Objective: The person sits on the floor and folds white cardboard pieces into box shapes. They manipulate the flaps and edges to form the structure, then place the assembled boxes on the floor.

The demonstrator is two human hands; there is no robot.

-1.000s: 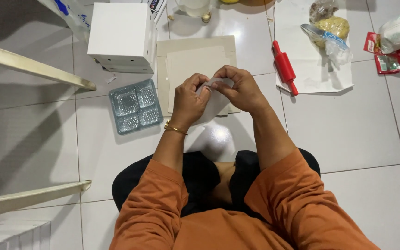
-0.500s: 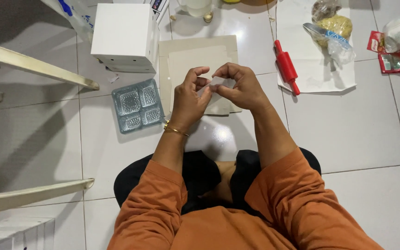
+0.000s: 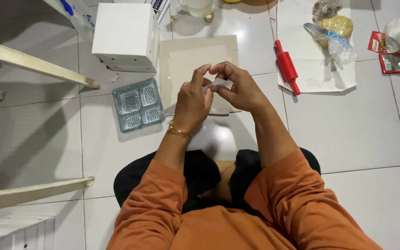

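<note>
Both hands meet at upper centre of frame, left hand [image 3: 191, 99] and right hand [image 3: 239, 88] pinching a small clear wrapper [image 3: 215, 85] between their fingertips, equally near it, directly above the flat cardboard sheet [image 3: 181, 58] on the floor; its long axis cannot be told.

Under my two hands lies a flat cardboard sheet [image 3: 195, 58], low enough to pass over. Left of the left hand [image 3: 191, 103] a clear plastic tray [image 3: 138, 104] lies near, and a white box [image 3: 125, 37] stands beyond it. Right of the right hand [image 3: 240, 89], bare tiles reach a red rolling pin [image 3: 287, 66].
</note>
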